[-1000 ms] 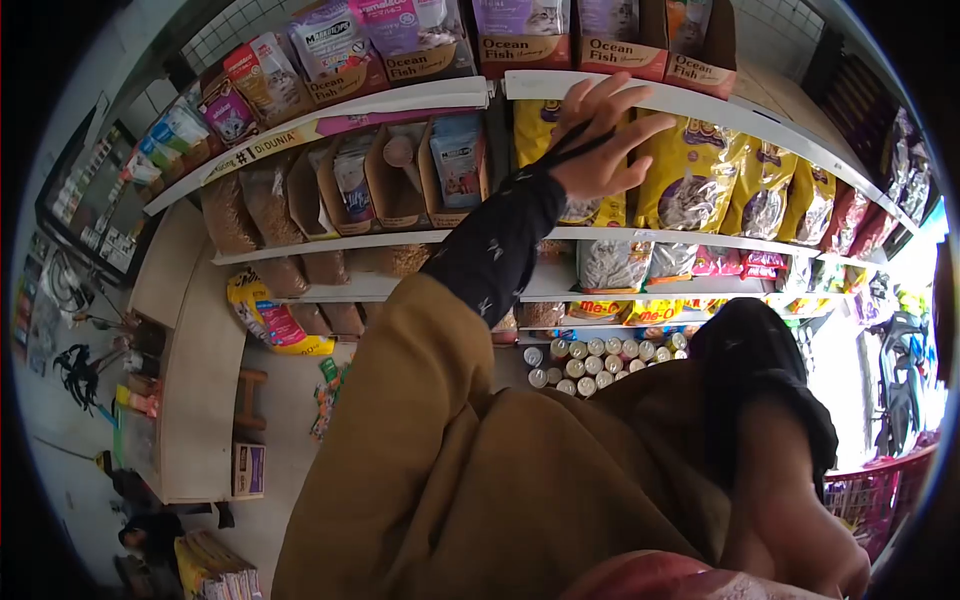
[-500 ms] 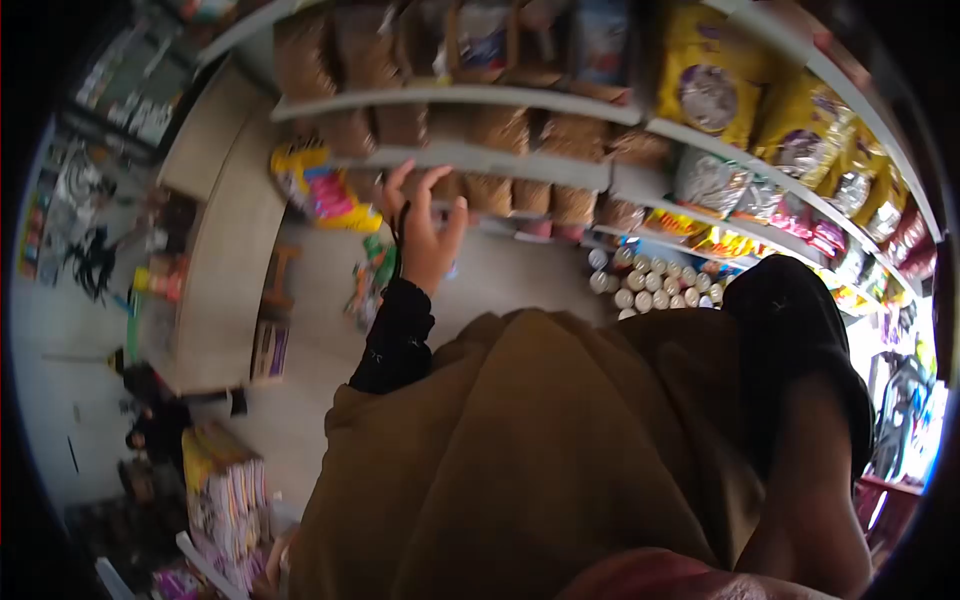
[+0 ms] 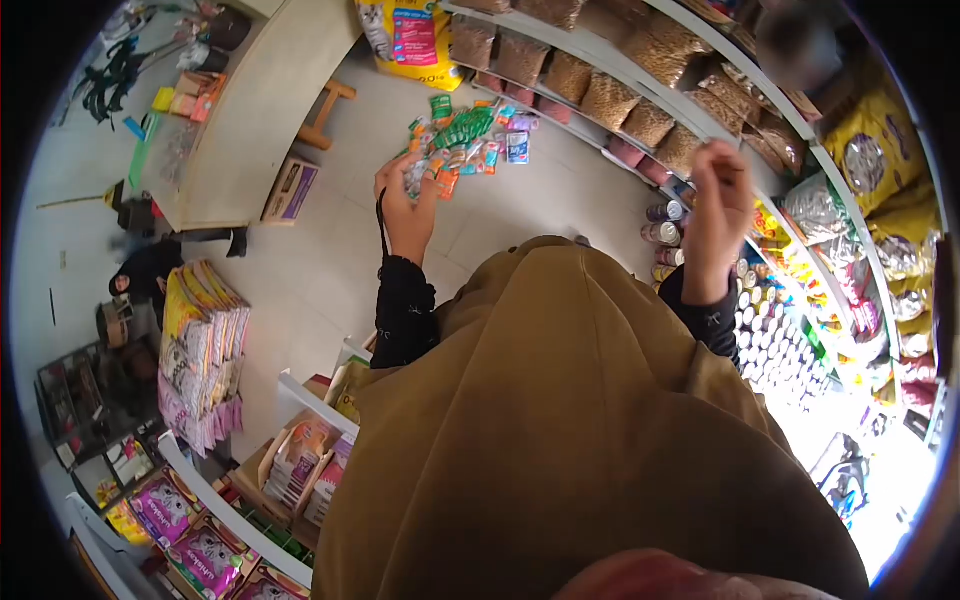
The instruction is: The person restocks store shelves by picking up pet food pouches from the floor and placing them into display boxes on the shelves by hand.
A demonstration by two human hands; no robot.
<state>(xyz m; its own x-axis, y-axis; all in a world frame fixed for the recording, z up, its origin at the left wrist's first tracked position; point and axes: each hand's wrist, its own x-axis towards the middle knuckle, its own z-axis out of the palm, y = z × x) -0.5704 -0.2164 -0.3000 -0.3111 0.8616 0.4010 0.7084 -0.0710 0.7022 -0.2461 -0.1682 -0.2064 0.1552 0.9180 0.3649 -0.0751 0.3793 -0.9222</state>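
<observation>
Your left hand [image 3: 407, 212] is partly open, fingers bent and thumb apart, a thin black strap [image 3: 382, 225] looped at its side; you have nothing visible in its grip. In view it overlaps the near edge of the heap of small packets [image 3: 465, 130], which lies on the floor [image 3: 560, 205] near the big yellow bag [image 3: 412, 45]. Your right hand [image 3: 718, 225] is half curled and blurred, so you cannot tell whether it holds anything; in view it is beside the cans [image 3: 660, 233] and bagged pellets [image 3: 609, 100].
</observation>
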